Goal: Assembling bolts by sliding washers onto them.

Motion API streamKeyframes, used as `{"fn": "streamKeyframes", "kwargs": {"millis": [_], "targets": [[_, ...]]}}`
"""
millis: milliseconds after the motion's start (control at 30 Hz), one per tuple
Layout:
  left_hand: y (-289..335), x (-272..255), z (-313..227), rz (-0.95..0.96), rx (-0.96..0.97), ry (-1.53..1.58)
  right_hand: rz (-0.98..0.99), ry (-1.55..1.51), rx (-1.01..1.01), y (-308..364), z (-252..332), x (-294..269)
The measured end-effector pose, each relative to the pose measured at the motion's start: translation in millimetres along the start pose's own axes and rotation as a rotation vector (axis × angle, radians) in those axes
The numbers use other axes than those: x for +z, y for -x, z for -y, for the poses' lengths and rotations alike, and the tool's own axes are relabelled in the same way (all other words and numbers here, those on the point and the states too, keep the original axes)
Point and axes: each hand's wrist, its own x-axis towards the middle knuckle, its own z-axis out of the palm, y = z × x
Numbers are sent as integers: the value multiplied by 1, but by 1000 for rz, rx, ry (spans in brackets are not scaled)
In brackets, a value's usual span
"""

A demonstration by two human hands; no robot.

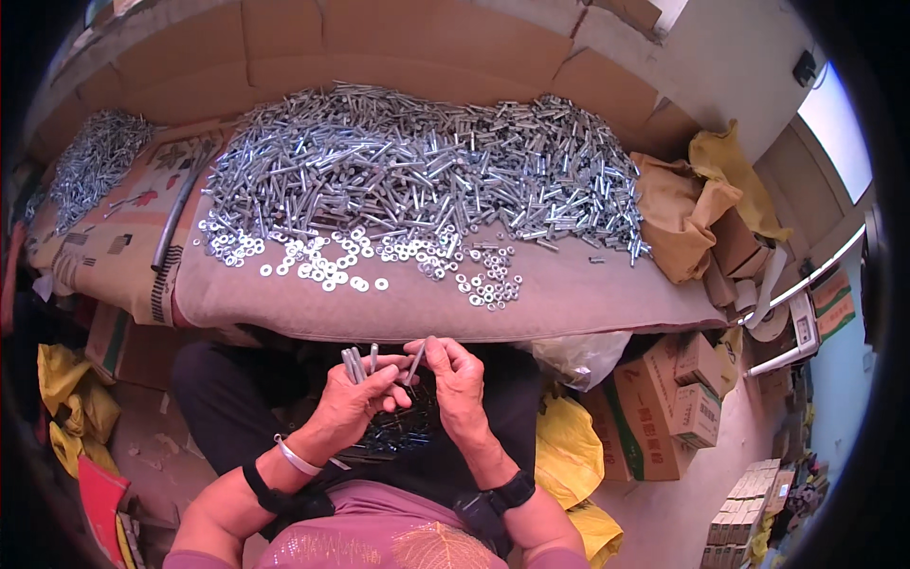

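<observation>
Above my lap, my left hand (pixel 353 400) is closed around several silvery metal bolts (pixel 354 364), their ends sticking up past the fingers. My right hand (pixel 459 384) pinches one slim metal bolt (pixel 415 363) between thumb and fingers, tilted, close beside the left fingertips. Beneath both hands lies a heap of dark, shiny metal pieces (pixel 409 429), partly covered by them. On the padded surface ahead spreads a large pile of silvery bolts (pixel 379 180). Flat washers (pixel 332 268) lie along its near edge, with small nuts (pixel 491 287) to their right.
A smaller metal pile (pixel 100 161) rests on patterned cloth at far left. Cardboard (pixel 408 47) lines the back. Cartons (pixel 654 408) and yellow sacks (pixel 569 446) stand at my right; another yellow sack (pixel 76 398) lies left. A clear plastic bag (pixel 580 358) hangs by the front edge.
</observation>
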Motion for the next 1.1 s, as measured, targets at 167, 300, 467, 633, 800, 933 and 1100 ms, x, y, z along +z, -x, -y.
{"fn": "streamKeyframes", "kwargs": {"millis": [167, 300, 467, 633, 800, 933, 1100], "targets": [[-8, 6, 2, -44, -78, 205, 78, 62, 109, -11, 14, 8], [-13, 8, -4, -50, -80, 236, 81, 283, 7, -32, 11, 0], [-15, 3, -8, -110, -70, 206, -148, 733, -224, -83, 37, -18], [-19, -5, -4, -151, -41, 190, -240, 1149, -296, -136, 38, -28], [-18, -5, -3, -150, 1, 149, -300, 1373, -443, -159, 16, -29], [-15, -7, -2, -174, 7, 142, -232, 1264, -379, -159, 17, -27], [-15, -6, -3, -203, 34, 124, -210, 785, -300, -134, 22, -33]]}}
